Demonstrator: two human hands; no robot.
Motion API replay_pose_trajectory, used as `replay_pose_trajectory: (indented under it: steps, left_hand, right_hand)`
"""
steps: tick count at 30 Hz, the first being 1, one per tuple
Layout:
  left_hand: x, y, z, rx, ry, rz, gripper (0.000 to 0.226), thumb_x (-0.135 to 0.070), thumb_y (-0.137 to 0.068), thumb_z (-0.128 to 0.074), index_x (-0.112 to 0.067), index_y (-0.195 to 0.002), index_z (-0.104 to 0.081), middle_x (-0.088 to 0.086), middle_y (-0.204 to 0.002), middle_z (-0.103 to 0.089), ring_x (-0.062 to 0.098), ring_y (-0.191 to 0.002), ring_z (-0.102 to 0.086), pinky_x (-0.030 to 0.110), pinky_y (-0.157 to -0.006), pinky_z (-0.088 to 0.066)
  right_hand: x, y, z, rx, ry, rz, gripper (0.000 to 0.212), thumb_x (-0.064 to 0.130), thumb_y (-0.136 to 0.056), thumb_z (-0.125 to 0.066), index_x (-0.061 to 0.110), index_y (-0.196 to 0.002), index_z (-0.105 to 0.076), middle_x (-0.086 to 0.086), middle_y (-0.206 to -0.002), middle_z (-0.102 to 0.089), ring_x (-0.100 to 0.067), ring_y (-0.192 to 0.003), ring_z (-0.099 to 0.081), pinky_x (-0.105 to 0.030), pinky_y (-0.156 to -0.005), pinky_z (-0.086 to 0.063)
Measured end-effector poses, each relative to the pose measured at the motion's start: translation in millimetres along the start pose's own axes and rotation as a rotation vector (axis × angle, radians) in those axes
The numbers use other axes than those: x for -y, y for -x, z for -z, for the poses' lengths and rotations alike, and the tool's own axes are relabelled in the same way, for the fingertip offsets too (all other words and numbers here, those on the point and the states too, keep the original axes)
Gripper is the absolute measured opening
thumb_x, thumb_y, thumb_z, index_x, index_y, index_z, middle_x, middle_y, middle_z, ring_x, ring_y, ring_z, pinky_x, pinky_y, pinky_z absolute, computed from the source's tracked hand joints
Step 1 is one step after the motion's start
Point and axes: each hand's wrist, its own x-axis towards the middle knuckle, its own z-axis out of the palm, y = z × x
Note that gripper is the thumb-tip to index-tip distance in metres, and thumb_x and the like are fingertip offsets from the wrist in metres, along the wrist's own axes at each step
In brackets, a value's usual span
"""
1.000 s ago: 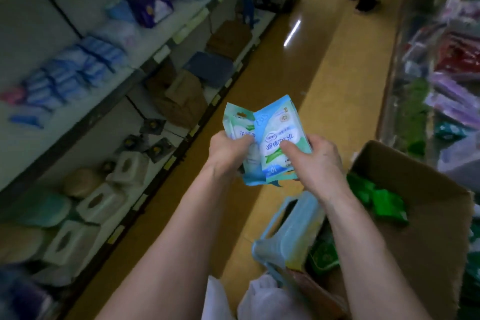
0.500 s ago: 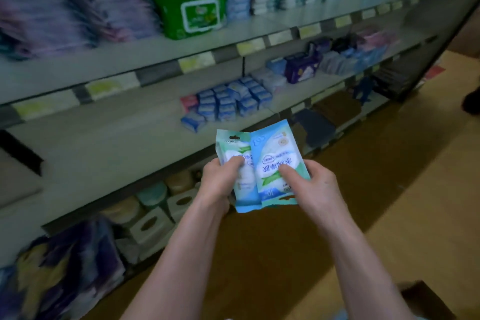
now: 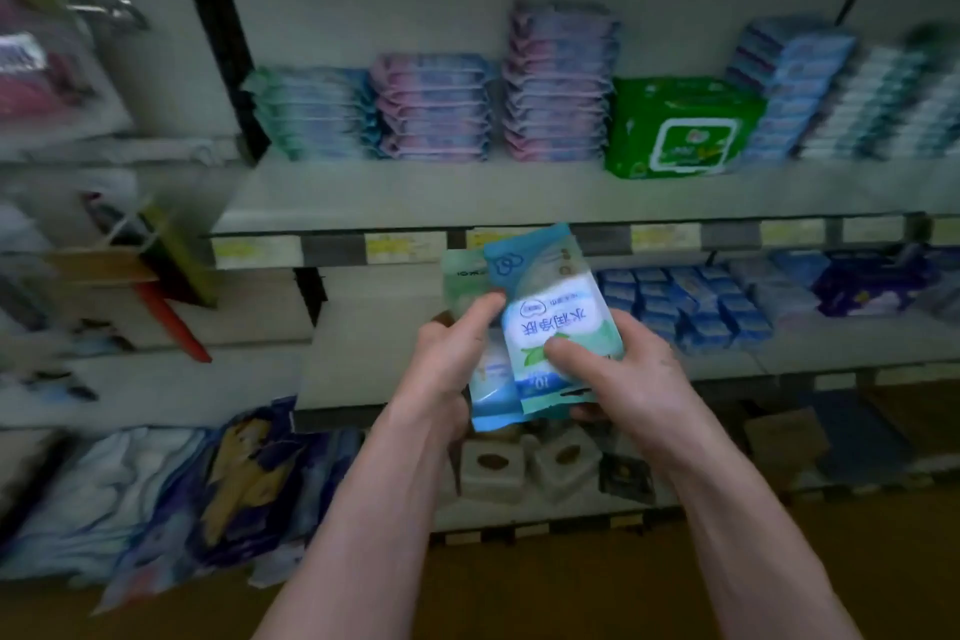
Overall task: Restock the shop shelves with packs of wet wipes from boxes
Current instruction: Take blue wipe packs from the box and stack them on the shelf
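Head's swung round: the shelves (image 3: 415,195) now sit square-on, not the aisle.
The left hand (image 3: 447,364) and right hand (image 3: 631,372) still pinch two wet-wipe packs (image 3: 553,322), thumbs on top, before those shelves.

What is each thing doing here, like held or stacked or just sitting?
front pack, held by the right hand, thumb on its face.
rear pack, held by the left hand, half hidden behind the front pack.
green pack, standing on the upper shelf.
pink stacks, piled flat on the upper shelf.
small blue packs, in rows on the middle shelf.
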Motion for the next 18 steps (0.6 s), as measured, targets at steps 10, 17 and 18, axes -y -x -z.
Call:
replay_pose_trajectory:
  steps: [10, 17, 18]
  left_hand:
    - [-72.4, -17.9, -0.2, -0.131, 0.184, -0.156, 0.05, -0.028, -0.077, -0.078, 0.0, -0.114, -0.062, 0.02, -0.088, -0.073, 0.029, -0.064, -0.071, 0.04, -0.055, -0.058]
    - [-81.0, -24.0, -11.0, -0.064, 0.143, -0.074, 0.048, -0.039, -0.078, -0.073, -0.006, -0.113, -0.067, 0.018, -0.096, -0.073, 0.03, -0.075, -0.07, 0.04, -0.063, -0.057]
    - [-81.2, -25.5, -11.0, -0.048, 0.179, -0.063, 0.049, -0.044, -0.081, -0.069, -0.008, -0.114, -0.067, 0.017, -0.099, -0.073, 0.031, -0.078, -0.07, 0.04, -0.064, -0.057]
  right_hand:
    - [72.4, -85.4, -15.1, 0.325, 0.242, 0.181, 0.011, 0.027, -0.09, -0.061, 0.019, -0.09, -0.068, 0.006, -0.079, -0.072, 0.0, -0.056, -0.059, -0.017, -0.046, -0.045]
    - [97.8, -144.4, -25.5, 0.383, 0.026, 0.125, 0.03, 0.03, -0.081, -0.074, 0.017, -0.106, -0.066, -0.002, -0.091, -0.075, -0.019, -0.076, -0.073, -0.032, -0.067, -0.059]
    - [100.1, -149.8, -27.0, 0.41, 0.031, 0.13, 0.028, 0.029, -0.081, -0.074, 0.016, -0.104, -0.068, -0.002, -0.09, -0.075, -0.018, -0.074, -0.073, -0.029, -0.063, -0.058]
